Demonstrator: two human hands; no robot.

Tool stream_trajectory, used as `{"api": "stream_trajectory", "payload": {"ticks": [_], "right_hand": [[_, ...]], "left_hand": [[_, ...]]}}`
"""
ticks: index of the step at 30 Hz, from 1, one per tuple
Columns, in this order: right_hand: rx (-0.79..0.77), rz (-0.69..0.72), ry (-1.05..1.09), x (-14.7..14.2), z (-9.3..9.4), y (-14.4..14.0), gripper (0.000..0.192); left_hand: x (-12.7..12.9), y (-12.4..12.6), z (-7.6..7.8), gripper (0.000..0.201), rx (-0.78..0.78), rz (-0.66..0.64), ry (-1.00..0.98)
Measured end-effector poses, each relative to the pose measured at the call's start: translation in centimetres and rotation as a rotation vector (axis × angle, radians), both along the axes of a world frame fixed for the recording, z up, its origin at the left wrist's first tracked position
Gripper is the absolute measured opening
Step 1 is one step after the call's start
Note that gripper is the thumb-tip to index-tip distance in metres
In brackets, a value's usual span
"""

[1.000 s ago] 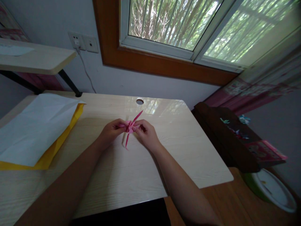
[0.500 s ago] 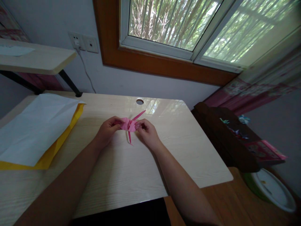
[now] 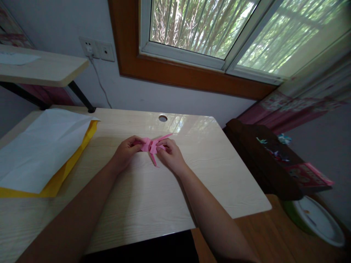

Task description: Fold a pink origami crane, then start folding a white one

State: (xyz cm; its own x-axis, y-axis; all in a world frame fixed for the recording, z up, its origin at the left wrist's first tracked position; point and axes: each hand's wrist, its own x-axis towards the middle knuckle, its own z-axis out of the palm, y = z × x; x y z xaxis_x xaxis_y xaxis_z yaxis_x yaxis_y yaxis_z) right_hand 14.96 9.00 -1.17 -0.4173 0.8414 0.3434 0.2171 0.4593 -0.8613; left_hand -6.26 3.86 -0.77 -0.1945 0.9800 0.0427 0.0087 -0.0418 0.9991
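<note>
Near the cable hole (image 3: 162, 118) in the pale wood-grain desk (image 3: 153, 197), you pinch one pink folded paper figure (image 3: 151, 146) between two hands: your left hand (image 3: 126, 151) clamps its left flap, your right hand (image 3: 170, 155) its right. Two thin points jut out. Left of the hole lie two sheets, white paper (image 3: 38, 146) over yellow paper (image 3: 59, 179).

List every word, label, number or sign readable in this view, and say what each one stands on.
No text can be read.
Pink box on the dark cabinet: printed pattern, too blurred to read.
Wall sockets: no legible marking.
Pink folded paper held by the left hand and right hand: plain.
White sheet and yellow sheet on the desk: blank.
</note>
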Motion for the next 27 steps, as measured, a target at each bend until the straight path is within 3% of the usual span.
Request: {"api": "stream_trajectory", "payload": {"ticks": [4, 9, 14, 17, 21, 27], "right_hand": [[0.084, -0.009, -0.008, 0.0, 0.1, 0.1, 0.014], [0.000, 0.117, 0.097, 0.0, 0.4, -0.1, 0.016], [-0.042, 0.151, 0.155, -0.3, 0.7, -0.3, 0.014], [-0.055, 0.157, 0.188, -0.4, 0.7, -0.3, 0.013], [-0.083, 0.157, 0.199, -0.3, 0.8, -0.3, 0.012], [-0.084, 0.184, 0.187, -0.2, 1.3, -0.6, 0.015]], "left_hand": [[-0.1, 0.0, 0.0, 0.015, 0.008, -0.013, 0.000], [-0.2, 0.0, -0.3, 0.016, 0.036, -0.062, -0.040], [-0.1, 0.1, -0.7, 0.016, 0.051, -0.082, -0.058], [0.0, 0.1, -0.6, 0.022, 0.063, -0.094, -0.038], [0.1, 0.0, -0.3, 0.036, 0.144, 0.001, 0.055], [-0.8, 0.1, -0.1, 0.048, 0.111, 0.008, 0.005]]}}
